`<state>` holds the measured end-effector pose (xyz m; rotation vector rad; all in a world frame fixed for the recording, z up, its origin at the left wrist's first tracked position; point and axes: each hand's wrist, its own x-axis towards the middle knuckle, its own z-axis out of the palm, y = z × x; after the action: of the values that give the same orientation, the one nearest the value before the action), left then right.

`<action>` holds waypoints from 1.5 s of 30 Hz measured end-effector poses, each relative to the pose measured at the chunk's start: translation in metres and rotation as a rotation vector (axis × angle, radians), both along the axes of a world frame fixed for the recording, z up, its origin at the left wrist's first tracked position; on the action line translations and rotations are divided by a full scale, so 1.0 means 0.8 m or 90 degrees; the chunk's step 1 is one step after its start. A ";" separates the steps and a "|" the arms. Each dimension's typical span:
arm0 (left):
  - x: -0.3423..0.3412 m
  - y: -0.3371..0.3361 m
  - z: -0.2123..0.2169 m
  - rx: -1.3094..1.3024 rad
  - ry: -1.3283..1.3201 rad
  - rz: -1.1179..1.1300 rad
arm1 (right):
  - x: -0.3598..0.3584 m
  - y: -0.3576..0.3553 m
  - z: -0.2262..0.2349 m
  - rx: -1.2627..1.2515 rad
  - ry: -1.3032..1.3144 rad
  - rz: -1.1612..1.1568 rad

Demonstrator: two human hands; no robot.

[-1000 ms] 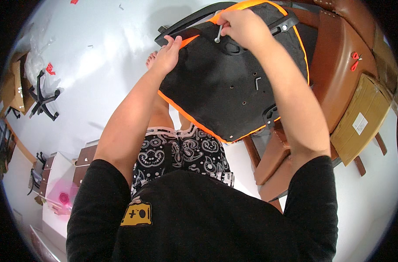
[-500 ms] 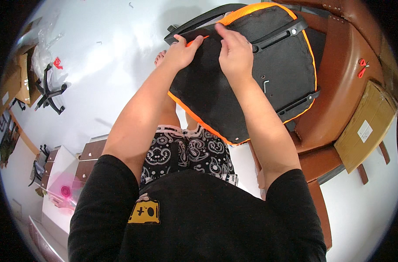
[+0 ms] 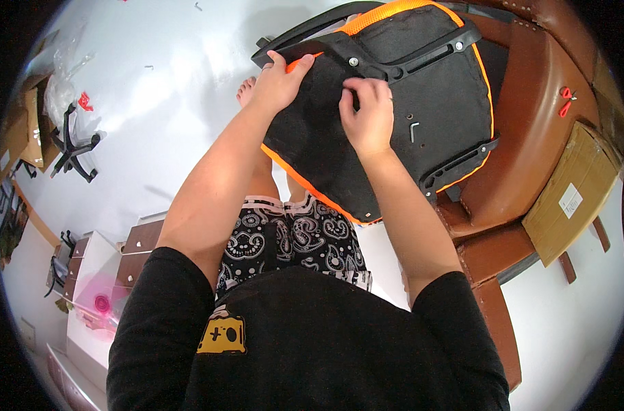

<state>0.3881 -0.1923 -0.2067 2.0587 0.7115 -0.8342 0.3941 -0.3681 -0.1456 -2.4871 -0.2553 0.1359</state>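
Observation:
An upturned chair seat [image 3: 319,130], black with orange edging, lies in front of me. At its far left edge my left hand [image 3: 277,85] is closed around the black armrest [image 3: 336,46], the thumb lying by the orange trim. A silver bolt [image 3: 353,61] shows in the armrest's bracket. Just nearer than that bolt, my right hand [image 3: 368,113] is curled over the seat's underside with its fingertips drawn together; whatever they may hold is hidden. A small hex key [image 3: 413,131] rests on the seat to the right of this hand, near bolt holes.
A brown leather sofa [image 3: 538,123] stands at the right, with red-handled scissors [image 3: 566,101] and a flattened cardboard box [image 3: 572,195] on it. On the floor at left are a black five-star chair base [image 3: 72,144], clear plastic wrap [image 3: 62,89] and an open carton [image 3: 34,130].
My right hand has come off the armrest bracket toward me, its fingers curling in, and the bolt there is now uncovered. My left hand keeps its grip.

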 end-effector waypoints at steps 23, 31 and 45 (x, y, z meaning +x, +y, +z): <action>0.025 -0.010 0.029 0.163 -0.379 -0.064 | 0.071 -0.001 0.016 -0.203 0.054 0.211; 0.088 -0.018 0.043 0.018 -0.242 -0.299 | 0.045 -0.007 0.034 -0.013 0.074 0.067; 0.161 -0.026 0.051 -0.180 -0.028 -0.386 | -0.128 -0.001 -0.001 0.437 0.407 -0.510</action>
<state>0.5165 -0.2130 -0.1658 2.0362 -0.0788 -1.1399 0.2920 -0.3691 -0.1460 -1.5935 0.8158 0.4062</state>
